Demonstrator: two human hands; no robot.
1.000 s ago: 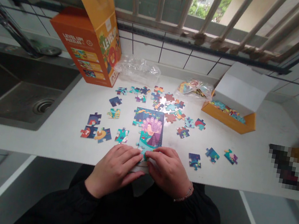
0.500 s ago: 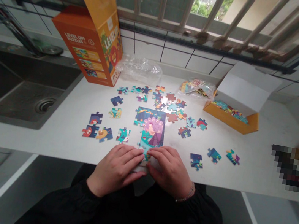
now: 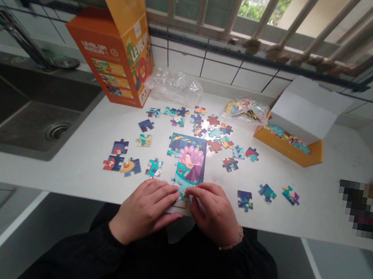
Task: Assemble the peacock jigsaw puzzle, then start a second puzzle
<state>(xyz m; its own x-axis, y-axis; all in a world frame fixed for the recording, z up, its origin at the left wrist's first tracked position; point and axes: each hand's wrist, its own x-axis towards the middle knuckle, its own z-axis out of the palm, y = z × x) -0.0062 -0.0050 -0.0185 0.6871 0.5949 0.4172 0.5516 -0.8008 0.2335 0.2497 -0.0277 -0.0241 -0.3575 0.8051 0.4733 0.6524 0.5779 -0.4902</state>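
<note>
A partly joined puzzle [image 3: 190, 159] with a pink peacock lies on the white counter in front of me. My left hand [image 3: 147, 207] rests at its lower left edge, fingertips on the bottom pieces, thumb apart from the fingers. At the lower right edge, my right hand [image 3: 213, 211] touches the puzzle with its index fingertip, the other fingers curled below. No loose piece shows in either hand. Loose pieces lie around: a white-and-teal one [image 3: 154, 168] to the left, a dark blue one [image 3: 245, 201] to the right, several others [image 3: 213, 132] above.
An orange puzzle box [image 3: 108, 61] stands at the back left beside a sink [image 3: 74, 139]. Behind the pieces lie clear plastic wrap [image 3: 176, 85] and a bag of pieces [image 3: 245, 110]. An open yellow box [image 3: 287, 150] holds more pieces.
My right hand has shifted slightly right, its thumb drawn back from the puzzle's lower edge, so more of the bottom piece shows. My left hand stays nearly in place.
</note>
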